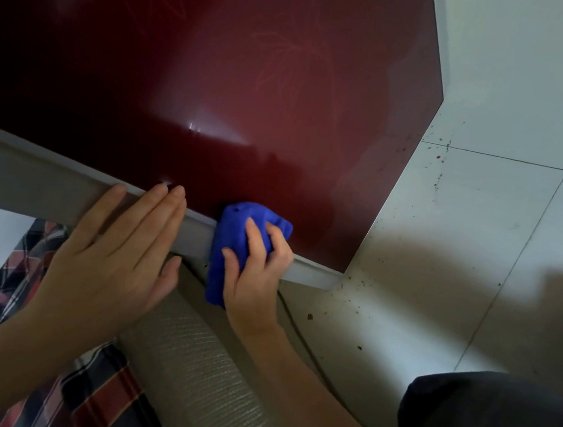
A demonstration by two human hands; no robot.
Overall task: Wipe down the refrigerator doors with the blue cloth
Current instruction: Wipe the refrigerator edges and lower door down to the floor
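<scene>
Partway at best, I'd say: right hand [257, 273] grips the bunched blue cloth [234, 229] on the red fridge door [216, 86] at its grey edge, left hand [118, 249] lies flat and empty beside it, plenty left to wipe.

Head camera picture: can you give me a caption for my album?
Right hand grips the blue cloth at the edge of the red refrigerator door; left hand rests flat beside it.

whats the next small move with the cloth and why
Probably slide the blue cloth rightward along the grey edge to its corner: the right hand grips it bunched over that edge, while the left hand lies flat against the door.
</scene>
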